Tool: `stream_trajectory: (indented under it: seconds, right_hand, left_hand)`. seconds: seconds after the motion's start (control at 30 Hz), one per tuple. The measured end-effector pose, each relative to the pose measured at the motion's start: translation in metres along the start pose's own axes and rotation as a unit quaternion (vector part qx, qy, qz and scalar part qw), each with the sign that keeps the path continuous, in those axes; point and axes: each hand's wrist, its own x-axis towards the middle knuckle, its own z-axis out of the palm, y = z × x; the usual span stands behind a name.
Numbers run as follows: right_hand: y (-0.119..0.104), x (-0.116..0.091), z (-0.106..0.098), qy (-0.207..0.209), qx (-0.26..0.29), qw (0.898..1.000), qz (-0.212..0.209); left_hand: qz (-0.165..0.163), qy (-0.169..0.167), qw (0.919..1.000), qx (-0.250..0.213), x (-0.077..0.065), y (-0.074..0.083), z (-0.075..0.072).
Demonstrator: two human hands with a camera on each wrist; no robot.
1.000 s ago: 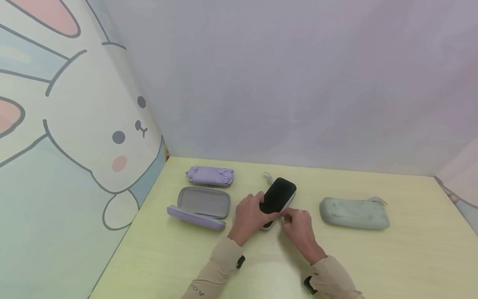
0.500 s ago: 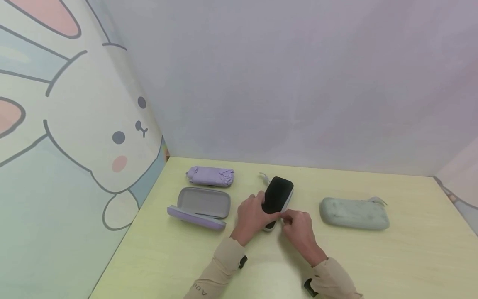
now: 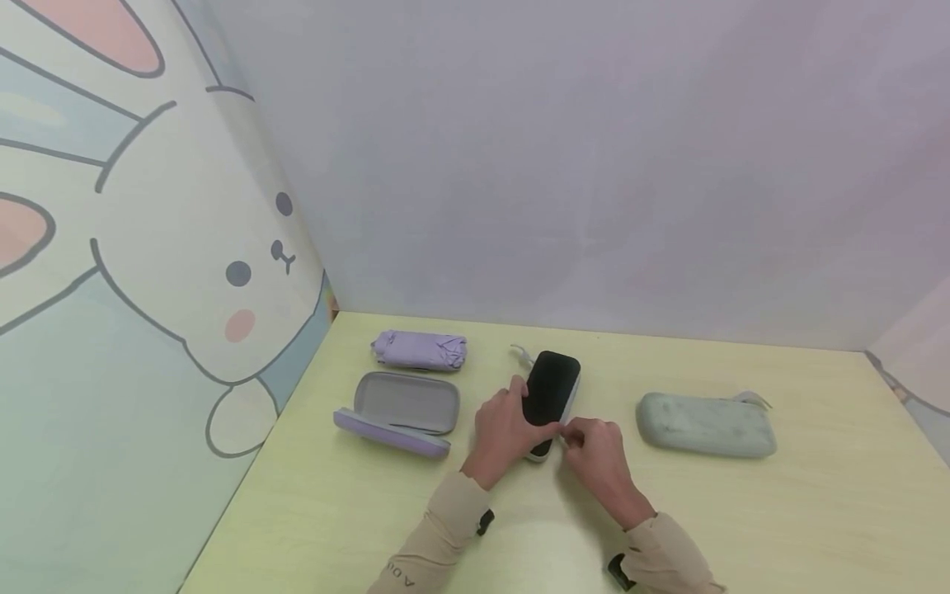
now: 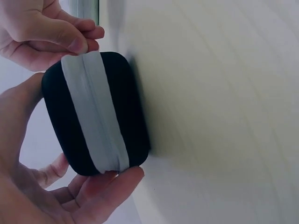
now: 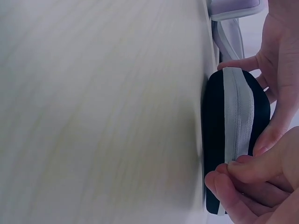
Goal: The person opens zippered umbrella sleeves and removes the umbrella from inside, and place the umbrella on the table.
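A black zippered case (image 3: pixel 551 392) with a pale grey zipper band lies on the table in front of me, and a light strap (image 3: pixel 522 355) sticks out at its far end. My left hand (image 3: pixel 506 433) grips the case from the left, thumb across its near part and fingers along the far side. My right hand (image 3: pixel 598 458) is at its right side. In the right wrist view, the right thumb and forefinger pinch at the zipper (image 5: pixel 239 114), hiding the pull. The zipper band (image 4: pixel 93 112) looks closed along the end seen in the left wrist view.
Left of the hands, a purple case (image 3: pixel 391 434) lies open, its grey inside (image 3: pixel 406 400) showing. Behind it is a purple wrapped bundle (image 3: pixel 419 351). A grey-green pouch (image 3: pixel 705 425) with a strap lies to the right. A wall (image 3: pixel 579 165) rises behind the table (image 3: pixel 816 511).
The black case has shifted slightly left at its far end and turned to point more straight away from me. Left hand moved slightly right; right hand keeps its pinch at nearly the same spot.
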Motion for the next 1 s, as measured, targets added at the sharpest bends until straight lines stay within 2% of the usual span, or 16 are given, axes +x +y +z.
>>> stream_trajectory:
  seconds: [0.33, 0.77, 1.0]
  right_hand:
    - [0.001, -0.003, -0.001, -0.01, -0.007, 1.0, -0.003]
    - [-0.002, -0.008, -0.004, -0.012, 0.002, 1.0, -0.015]
    - [-0.003, -0.01, -0.006, -0.036, 0.003, 0.999, -0.001]
  left_hand:
    - [-0.019, -0.026, 0.9995, -0.003, 0.002, 0.002, 0.007]
    - [-0.029, -0.027, 0.9991, -0.018, 0.004, 0.001, 0.011]
    - [-0.029, -0.031, 0.9987, -0.029, 0.006, 0.0, 0.012]
